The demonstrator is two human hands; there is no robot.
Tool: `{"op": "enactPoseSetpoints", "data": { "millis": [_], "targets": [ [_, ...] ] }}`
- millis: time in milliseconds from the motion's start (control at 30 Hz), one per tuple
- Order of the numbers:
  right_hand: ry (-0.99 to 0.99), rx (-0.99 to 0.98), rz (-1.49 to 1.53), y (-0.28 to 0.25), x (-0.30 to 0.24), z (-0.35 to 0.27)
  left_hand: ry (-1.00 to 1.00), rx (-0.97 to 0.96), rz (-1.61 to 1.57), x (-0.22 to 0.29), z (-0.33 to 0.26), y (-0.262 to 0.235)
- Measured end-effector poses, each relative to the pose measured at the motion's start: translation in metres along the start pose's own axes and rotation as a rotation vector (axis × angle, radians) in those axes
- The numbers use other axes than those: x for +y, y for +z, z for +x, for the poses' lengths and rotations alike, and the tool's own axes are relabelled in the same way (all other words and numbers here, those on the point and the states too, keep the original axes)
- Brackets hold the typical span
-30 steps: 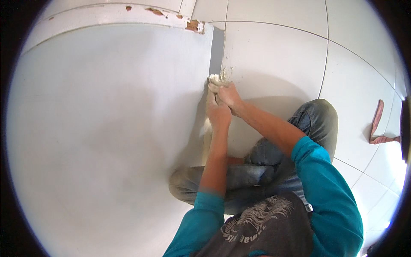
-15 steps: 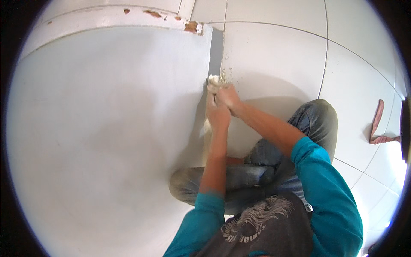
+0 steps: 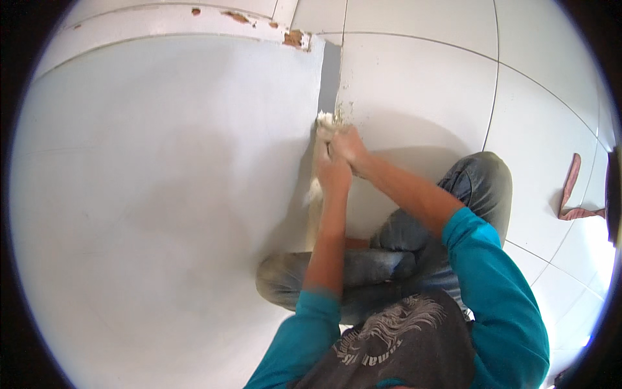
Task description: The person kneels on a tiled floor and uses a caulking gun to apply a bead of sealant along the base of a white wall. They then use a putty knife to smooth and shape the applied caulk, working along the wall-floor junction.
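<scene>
Hardly anything has shifted: I see my left hand (image 3: 334,174) and right hand (image 3: 348,146) clenched on a pale putty lump (image 3: 325,121) at the wall's (image 3: 162,194) edge, red sandal (image 3: 573,191) far right.

No packages, labels, signs or screens show anywhere in this view.
</scene>
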State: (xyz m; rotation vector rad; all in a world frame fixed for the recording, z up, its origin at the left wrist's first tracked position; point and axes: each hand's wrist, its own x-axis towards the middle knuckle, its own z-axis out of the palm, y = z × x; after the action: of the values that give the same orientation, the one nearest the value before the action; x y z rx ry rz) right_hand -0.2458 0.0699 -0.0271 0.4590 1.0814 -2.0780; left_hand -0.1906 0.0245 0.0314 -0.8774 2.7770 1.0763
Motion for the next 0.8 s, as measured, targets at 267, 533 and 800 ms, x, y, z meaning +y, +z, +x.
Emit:
{"op": "enactPoseSetpoints", "data": {
  "millis": [267, 533, 800],
  "targets": [
    [-0.113, 0.060, 0.070, 0.001, 0.006, 0.004, 0.020, 0.043, -0.004, 0.005, -0.004, 0.006],
    [-0.185, 0.062, -0.082, -0.001, 0.014, 0.018, -0.191, -0.004, -0.102, 0.012, -0.002, 0.000],
    [-0.201, 0.076, -0.069, -0.003, 0.020, 0.021, 0.050, -0.002, -0.029, 0.002, 0.005, 0.001]
  ]
}}
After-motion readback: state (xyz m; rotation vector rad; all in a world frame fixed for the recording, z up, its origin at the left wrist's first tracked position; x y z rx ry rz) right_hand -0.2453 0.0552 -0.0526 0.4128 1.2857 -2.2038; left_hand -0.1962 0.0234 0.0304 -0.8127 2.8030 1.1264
